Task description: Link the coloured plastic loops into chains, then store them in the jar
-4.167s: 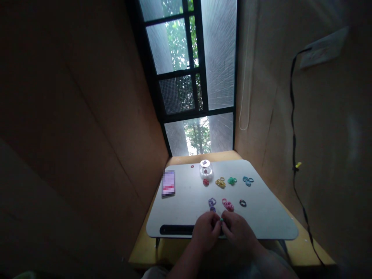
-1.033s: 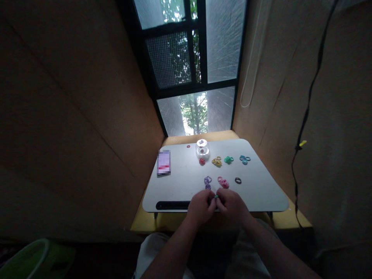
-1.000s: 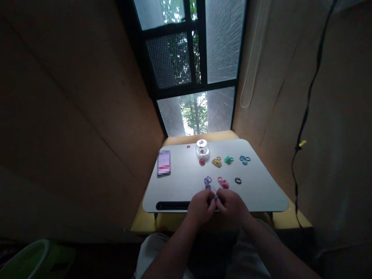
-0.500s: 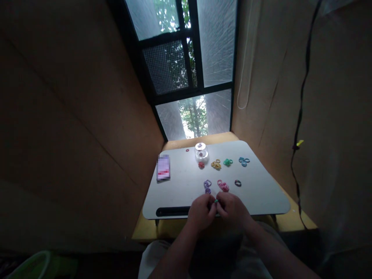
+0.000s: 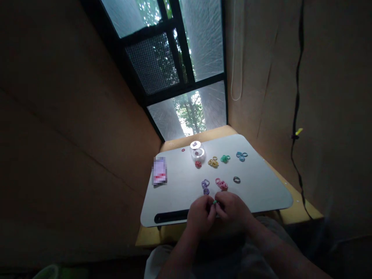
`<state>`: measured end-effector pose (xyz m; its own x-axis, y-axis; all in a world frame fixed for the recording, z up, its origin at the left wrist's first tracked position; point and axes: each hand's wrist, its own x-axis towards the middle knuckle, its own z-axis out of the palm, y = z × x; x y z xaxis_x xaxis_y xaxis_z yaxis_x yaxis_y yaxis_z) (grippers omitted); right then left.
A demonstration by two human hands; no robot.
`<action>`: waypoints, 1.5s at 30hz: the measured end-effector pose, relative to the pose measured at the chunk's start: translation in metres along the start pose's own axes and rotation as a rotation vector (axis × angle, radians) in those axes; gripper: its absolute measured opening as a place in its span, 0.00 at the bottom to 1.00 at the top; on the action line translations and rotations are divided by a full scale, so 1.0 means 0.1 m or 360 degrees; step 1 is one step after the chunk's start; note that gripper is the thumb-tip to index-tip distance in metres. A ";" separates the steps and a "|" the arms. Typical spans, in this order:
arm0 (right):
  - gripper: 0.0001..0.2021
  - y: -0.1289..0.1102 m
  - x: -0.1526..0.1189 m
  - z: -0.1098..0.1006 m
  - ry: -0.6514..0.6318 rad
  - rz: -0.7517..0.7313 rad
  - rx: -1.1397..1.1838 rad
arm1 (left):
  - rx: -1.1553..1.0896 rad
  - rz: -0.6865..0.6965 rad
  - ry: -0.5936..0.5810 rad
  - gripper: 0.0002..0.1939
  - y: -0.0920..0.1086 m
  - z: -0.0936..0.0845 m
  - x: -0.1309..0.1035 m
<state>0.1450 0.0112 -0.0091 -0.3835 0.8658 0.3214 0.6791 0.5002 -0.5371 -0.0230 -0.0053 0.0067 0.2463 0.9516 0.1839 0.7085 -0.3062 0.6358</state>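
My left hand (image 5: 200, 214) and my right hand (image 5: 233, 207) meet at the near edge of the white table (image 5: 177, 193). Their fingertips pinch a small green hair tie (image 5: 214, 202) between them; most of it is hidden by the fingers. Just beyond lie purple hair ties (image 5: 205, 184) and a bunch of pink hair ties (image 5: 222, 184). A dark hair tie (image 5: 236, 179) is to their right. Farther back sit red (image 5: 198, 164), yellow (image 5: 213, 162), green (image 5: 224, 159) and blue (image 5: 241, 156) groups of hair ties.
A clear round container (image 5: 198, 153) stands near the back of the table, with a single red hair tie (image 5: 183, 150) to its left. A blurred-out phone-like object (image 5: 159, 171) lies at the left. A black slot (image 5: 171, 216) runs along the front edge. A dark cord (image 5: 297, 97) hangs at right.
The view has tilted and shifted slightly. Both hands stay together at the table's near edge, pinching the green hair tie, with the fingers barely moved.
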 end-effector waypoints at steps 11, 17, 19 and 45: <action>0.05 0.03 0.05 -0.03 -0.0017 0.0037 0.0116 | -0.0083 -0.0056 0.0006 0.03 -0.04 0.01 0.09; 0.06 0.02 0.04 -0.02 -0.0027 0.0037 0.0116 | -0.0222 -0.0094 0.0051 0.02 -0.04 0.02 0.07; 0.06 0.00 0.04 -0.02 -0.0019 0.0051 0.0111 | -0.0227 -0.0093 0.0046 0.02 -0.04 0.01 0.07; 0.04 -0.09 -0.03 -0.03 0.0014 0.0017 0.0087 | -0.0265 -0.0092 0.0095 0.02 -0.06 0.01 0.03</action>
<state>0.1419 0.0040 -0.0031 -0.3708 0.8710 0.3222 0.6480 0.4912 -0.5821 -0.0262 -0.0008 0.0022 0.1653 0.9689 0.1844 0.5996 -0.2471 0.7612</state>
